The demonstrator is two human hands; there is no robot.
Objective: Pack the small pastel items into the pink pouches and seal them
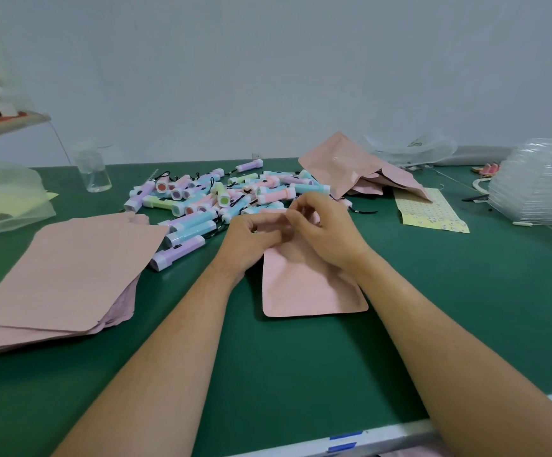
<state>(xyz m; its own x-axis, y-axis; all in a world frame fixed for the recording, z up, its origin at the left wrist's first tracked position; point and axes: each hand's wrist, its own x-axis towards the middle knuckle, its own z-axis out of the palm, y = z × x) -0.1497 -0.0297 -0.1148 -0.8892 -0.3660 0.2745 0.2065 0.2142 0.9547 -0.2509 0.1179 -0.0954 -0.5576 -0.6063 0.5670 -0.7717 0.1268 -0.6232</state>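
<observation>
Pinching at the top edge of a pink pouch (311, 285) that lies flat on the green table (268, 374) at the centre of the view, the left hand (251, 240) and right hand (325, 225) both have their fingertips closed on the pouch mouth, the two hands almost touching; whether an item is already inside cannot be told, since the pouch looks flat and the hands cover its opening. The heap of pastel items (215, 196) sits just beyond the hands at about eleven o'clock, with the stack of empty pouches (67, 272) at nine o'clock and a loose pile of pouches (360, 173) at one o'clock. The main risk, as I judge it, is a seal pressed unevenly: if the fingertips skip part of the strip, the mouth stays partly open. Sealing an empty pouch would waste it. A dangling black cord (362, 211) from the nearby heap, close to the right hand, could get caught in the closure. A careless wrist could also nudge items off the heap.
</observation>
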